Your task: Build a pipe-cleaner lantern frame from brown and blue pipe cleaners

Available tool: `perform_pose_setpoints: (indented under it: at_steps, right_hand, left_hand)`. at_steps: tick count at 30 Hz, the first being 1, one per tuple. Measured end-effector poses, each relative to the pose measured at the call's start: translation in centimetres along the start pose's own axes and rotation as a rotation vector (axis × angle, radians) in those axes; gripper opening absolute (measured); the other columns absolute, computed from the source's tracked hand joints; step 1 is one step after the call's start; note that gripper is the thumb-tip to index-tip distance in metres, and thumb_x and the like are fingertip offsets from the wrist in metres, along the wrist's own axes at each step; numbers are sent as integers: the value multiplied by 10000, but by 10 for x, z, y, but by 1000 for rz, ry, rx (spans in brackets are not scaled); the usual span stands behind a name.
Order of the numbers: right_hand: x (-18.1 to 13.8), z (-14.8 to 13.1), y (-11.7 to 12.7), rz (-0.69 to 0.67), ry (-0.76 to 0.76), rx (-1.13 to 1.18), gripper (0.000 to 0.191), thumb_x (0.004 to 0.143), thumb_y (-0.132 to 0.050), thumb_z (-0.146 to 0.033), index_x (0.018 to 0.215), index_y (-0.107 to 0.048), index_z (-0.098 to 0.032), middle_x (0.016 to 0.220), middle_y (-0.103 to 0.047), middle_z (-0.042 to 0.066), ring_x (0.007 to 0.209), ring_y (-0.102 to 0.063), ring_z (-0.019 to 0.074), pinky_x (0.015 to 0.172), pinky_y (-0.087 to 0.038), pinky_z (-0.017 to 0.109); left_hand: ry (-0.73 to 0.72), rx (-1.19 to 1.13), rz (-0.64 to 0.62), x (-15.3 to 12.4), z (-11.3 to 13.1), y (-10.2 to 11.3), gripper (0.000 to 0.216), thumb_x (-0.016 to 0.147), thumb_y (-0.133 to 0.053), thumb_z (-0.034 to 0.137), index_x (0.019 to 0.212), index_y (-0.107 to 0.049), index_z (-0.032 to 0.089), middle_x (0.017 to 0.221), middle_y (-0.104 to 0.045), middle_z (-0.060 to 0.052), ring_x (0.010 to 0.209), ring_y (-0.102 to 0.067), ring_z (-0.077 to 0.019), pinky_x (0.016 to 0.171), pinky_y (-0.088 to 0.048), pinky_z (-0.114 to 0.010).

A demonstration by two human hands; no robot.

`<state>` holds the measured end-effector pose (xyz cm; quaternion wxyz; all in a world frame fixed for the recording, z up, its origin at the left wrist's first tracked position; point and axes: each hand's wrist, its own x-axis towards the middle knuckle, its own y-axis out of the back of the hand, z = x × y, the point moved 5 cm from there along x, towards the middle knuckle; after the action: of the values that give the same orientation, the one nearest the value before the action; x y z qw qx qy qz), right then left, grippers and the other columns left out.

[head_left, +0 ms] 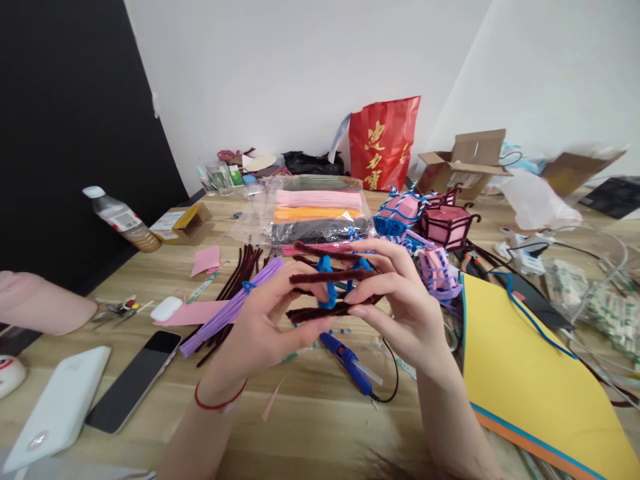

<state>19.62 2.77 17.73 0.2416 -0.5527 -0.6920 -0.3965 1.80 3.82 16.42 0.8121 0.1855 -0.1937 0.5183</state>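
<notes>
Both my hands hold a small frame of dark maroon pipe cleaners [327,277] bound with blue pipe cleaner, raised above the wooden table [320,427]. My left hand [265,320] pinches its left ends, a red string at the wrist. My right hand [397,300] pinches the right ends with fingers curled around the bars. A blue glue gun [350,363] with a black cord lies on the table just under the hands. Loose purple pipe cleaners [230,310] and maroon ones [240,273] lie to the left.
A yellow sheet [530,380] lies at right. Pink lantern-like crafts [447,227] and packs of pipe cleaners [320,213] stand behind. A phone [135,380], white power bank [60,403], bottle [123,220], red bag [383,143] and cardboard boxes [465,163] surround. Another person's pink sleeve [40,303] enters at left.
</notes>
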Motion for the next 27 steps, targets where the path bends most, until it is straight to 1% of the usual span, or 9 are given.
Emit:
perform_pose_setpoints:
  at_steps: [4,8,11,13,15,17,19,23,27]
  right_hand:
    - [1,0,-1,7,-12,13,173,949,-696,-136,1063,-692,-267,1391,-556,49,1377,-529,225,1180,-459,408]
    - [0,4,-1,40,-32,-1,238,934,-703,-156,1136,-675,-278,1418,-536,69,1385,-526,262,1188,-439,469]
    - [-9,9,6,281,-31,-72,332,889,-729,-177,1184,-615,-281,1338,-568,86,1326,-541,277,1124,-459,486]
    - [-26,13,12,515,2,-125,292,879,-700,-125,1094,-571,-276,1155,-587,60,1131,-597,227,992,-502,415]
    - [-47,24,12,605,-46,-162,287,877,-652,-75,1011,-497,-276,1011,-542,22,909,-574,178,834,-498,344]
    - [-67,47,7,475,-263,-237,300,868,-623,-91,1012,-442,-282,1009,-505,19,905,-551,188,810,-485,351]
    - [-89,76,0,203,-517,-260,327,861,-570,-90,1102,-448,-274,1037,-517,30,877,-556,188,807,-497,366]
    - [-121,113,5,-146,-709,-163,305,847,-528,-110,1126,-556,-230,992,-616,44,796,-602,183,761,-536,367]
    - [-144,127,12,-528,-814,32,333,801,-605,-139,1115,-692,-208,1013,-721,63,860,-678,192,790,-582,349]
  left_hand:
    - [43,-20,54,-2,-3,2,225,852,-776,98,1002,-727,258,1071,-674,-6,993,-691,-117,835,-590,-147]
    - [73,-61,137,-1,-5,6,208,838,-790,110,966,-757,270,1012,-714,3,950,-716,-122,837,-607,-175]
    - [53,-43,230,3,-4,13,212,806,-799,86,909,-779,269,945,-730,14,919,-709,-110,834,-593,-163]
    - [32,-41,276,5,-5,17,229,788,-800,69,892,-792,273,939,-741,19,922,-702,-101,827,-580,-146]
    - [19,-72,324,6,-8,22,241,770,-814,69,886,-802,280,924,-749,26,897,-702,-91,804,-576,-138]
    - [40,-125,384,6,-13,27,214,752,-845,104,871,-807,278,913,-756,27,874,-707,-93,792,-579,-151]
    - [110,-188,451,5,-19,31,170,733,-885,182,859,-807,264,903,-765,20,861,-722,-109,791,-589,-184]
    - [268,-345,537,6,-29,33,316,616,-974,355,837,-786,229,844,-785,7,801,-758,-177,794,-629,-318]
    - [332,-484,519,10,-34,32,396,565,-998,393,813,-754,203,826,-799,-8,760,-763,-203,809,-640,-404]
